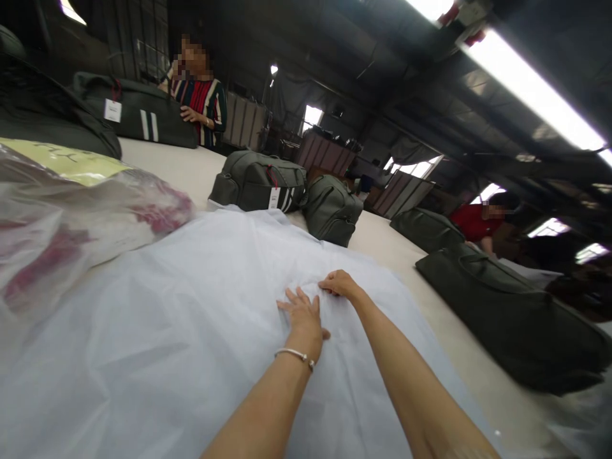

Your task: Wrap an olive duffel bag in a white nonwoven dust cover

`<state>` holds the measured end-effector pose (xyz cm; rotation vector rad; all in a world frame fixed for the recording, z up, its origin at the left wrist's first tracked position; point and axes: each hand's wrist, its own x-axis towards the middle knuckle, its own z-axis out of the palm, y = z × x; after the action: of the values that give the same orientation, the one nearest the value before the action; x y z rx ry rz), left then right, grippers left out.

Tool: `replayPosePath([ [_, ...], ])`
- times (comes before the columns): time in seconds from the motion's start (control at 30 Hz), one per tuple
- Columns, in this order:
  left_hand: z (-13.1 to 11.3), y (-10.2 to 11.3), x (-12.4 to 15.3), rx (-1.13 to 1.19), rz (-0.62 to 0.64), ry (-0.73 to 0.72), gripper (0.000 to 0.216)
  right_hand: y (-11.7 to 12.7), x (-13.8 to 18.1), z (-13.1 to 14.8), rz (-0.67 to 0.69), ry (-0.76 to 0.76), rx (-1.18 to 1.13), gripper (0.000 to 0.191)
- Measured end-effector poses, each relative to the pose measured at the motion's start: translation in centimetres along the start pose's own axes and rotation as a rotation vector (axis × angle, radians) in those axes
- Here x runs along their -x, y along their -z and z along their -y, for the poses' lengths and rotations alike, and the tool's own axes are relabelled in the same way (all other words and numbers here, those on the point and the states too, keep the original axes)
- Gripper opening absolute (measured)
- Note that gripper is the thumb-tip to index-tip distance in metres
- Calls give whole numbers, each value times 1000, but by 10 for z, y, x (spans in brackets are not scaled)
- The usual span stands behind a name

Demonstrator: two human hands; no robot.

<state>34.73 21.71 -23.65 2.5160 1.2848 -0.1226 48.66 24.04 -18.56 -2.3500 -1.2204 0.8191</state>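
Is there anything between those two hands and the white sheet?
Nothing visible. The left hand lies flat on the white sheet, and the right hand touches it just beyond, fingers curled; whether it grips is unclear. The green bags stand farther off.

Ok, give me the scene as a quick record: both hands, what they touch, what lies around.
left hand: flat, fingers spread, on white sheet
right hand: fingers curled onto the same sheet, which wrinkles there; grip unclear
table: pale top
beyond sheet: tagged green bag, second green bag
left side: clear plastic bag with red contents
right side: long dark bag
people: striped top; red top
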Motion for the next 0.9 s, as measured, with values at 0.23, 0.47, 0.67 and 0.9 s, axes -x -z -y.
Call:
replayPosePath([
  [0.23,1,1,2,21,9,-6,99,5,-28,-8,-10,-85,271,34],
  [0.47,2,8,6,7,13,-12,97,22,-15,-33,-144,-53,249,58],
  [0.67,3,7,5,4,21,-14,96,5,0,-55,-372,16,237,72],
  [0.9,6,8,7,-28,15,-26,95,-16,6,-56,-422,-55,79,79],
])
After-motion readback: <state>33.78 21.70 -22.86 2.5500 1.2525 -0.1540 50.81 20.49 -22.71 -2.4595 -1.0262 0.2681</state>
